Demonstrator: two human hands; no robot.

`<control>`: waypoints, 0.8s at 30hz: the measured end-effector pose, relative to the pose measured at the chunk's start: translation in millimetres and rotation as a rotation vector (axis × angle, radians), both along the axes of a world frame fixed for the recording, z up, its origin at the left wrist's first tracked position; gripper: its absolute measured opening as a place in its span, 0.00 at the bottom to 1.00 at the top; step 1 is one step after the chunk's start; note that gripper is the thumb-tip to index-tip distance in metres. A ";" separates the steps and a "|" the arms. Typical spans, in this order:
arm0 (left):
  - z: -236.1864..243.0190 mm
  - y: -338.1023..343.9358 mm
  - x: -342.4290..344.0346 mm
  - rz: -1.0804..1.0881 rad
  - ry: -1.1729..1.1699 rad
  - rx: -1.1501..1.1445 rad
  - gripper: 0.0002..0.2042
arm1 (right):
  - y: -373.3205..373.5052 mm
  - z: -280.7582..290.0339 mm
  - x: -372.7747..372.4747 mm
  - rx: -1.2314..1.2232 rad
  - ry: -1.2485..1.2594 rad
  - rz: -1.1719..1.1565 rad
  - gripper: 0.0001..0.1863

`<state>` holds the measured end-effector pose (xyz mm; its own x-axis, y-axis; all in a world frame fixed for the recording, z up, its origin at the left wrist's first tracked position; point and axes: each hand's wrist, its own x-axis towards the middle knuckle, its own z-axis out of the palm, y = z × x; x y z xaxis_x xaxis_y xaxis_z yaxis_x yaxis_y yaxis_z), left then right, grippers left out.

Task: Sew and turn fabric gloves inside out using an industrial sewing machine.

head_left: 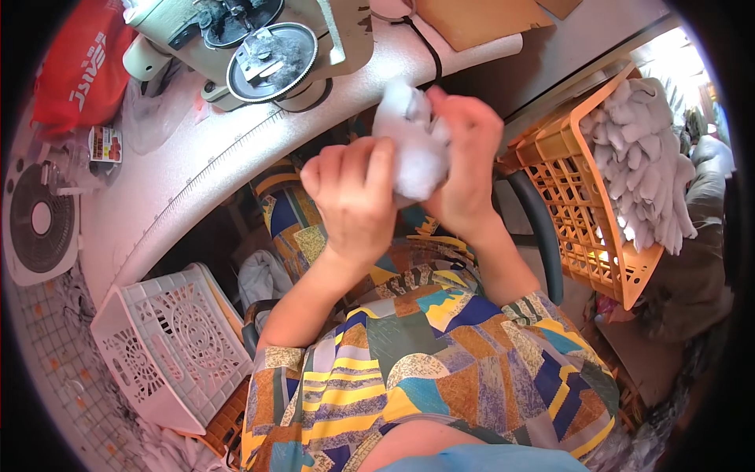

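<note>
Between my two hands is a bunched white soft fabric piece (410,145), raised above my lap near the front edge of the white table (149,197). My left hand (350,189) grips it from the lower left with curled fingers. My right hand (464,165) holds its right side, fingers bent and slightly blurred, the tips partly hidden behind the fabric. A pale machine (169,31) with toothed discs (271,63) stands on the table just beyond my hands.
An orange basket (570,212) of white fabric pieces (637,165) stands at right beside a dark chair arm (535,212). A white perforated crate (173,346) sits lower left. A red bag (75,71), a round-grilled device (43,220) and brown cardboard (472,20) are around the table.
</note>
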<state>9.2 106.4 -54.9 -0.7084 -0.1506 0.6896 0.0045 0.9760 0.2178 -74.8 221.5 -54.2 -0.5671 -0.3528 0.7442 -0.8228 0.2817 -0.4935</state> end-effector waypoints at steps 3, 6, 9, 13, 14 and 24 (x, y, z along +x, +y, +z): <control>1.0 6.2 2.4 -0.088 0.086 -0.033 0.17 | -2.2 -1.2 8.2 0.077 0.212 0.227 0.31; -0.7 17.7 5.1 -0.195 0.204 -0.100 0.13 | -2.7 -6.6 6.3 -0.055 0.013 0.289 0.23; -4.1 13.3 10.2 -0.176 0.275 -0.095 0.14 | 3.1 -4.9 0.2 -0.022 0.025 0.269 0.14; -11.0 6.2 -1.2 -0.011 0.262 0.409 0.18 | -1.0 -4.0 -2.1 -0.087 0.090 0.262 0.12; -15.3 2.5 -0.1 -0.086 0.223 0.422 0.15 | -3.6 -5.1 -3.6 -0.094 0.123 0.281 0.11; -5.7 4.5 10.8 -0.410 0.219 0.342 0.11 | -18.0 -0.9 2.4 -0.194 -0.255 0.267 0.32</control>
